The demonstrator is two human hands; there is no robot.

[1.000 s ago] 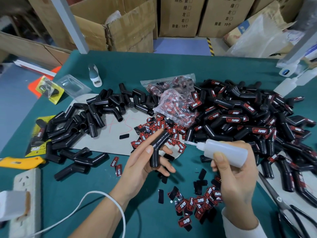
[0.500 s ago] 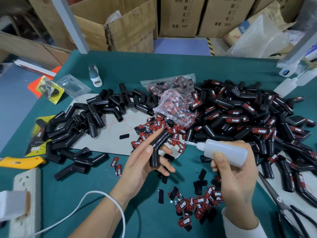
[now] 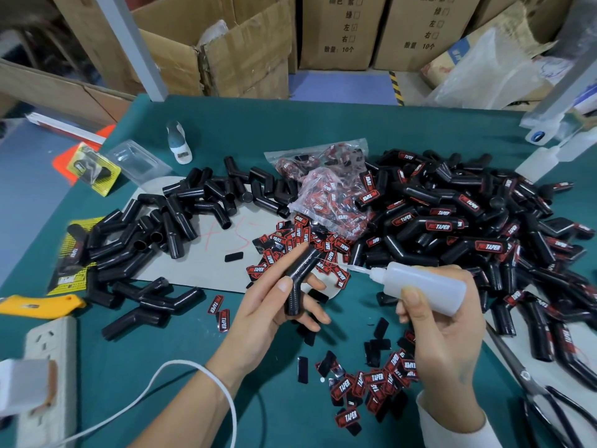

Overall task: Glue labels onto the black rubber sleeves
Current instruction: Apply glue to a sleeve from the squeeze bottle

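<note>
Head view: your two hands work above the green worktop (image 3: 323,130)
Left hand (image 3: 268,305): your grip holds a black sleeve (image 3: 298,282) between thumb and fingers, bent end pointing up
Right hand (image 3: 442,324): clenched round a white glue bottle (image 3: 423,287); nozzle points left, near the sleeve, not touching
Labels (image 3: 371,383): loose red-and-black ones lie below your hands; more lie behind the sleeve
Piles: plain sleeves (image 3: 168,227) left; labelled sleeves (image 3: 468,227) right

**One head camera, looking down over the work**

A single wide-angle view from the person's head faces forward and steeply down. It sits close above both hands, with the green surface (image 3: 323,124) spreading and bending outward toward the frame edges. Cardboard boxes (image 3: 336,30) fill the top of the view beyond the far edge.
</note>
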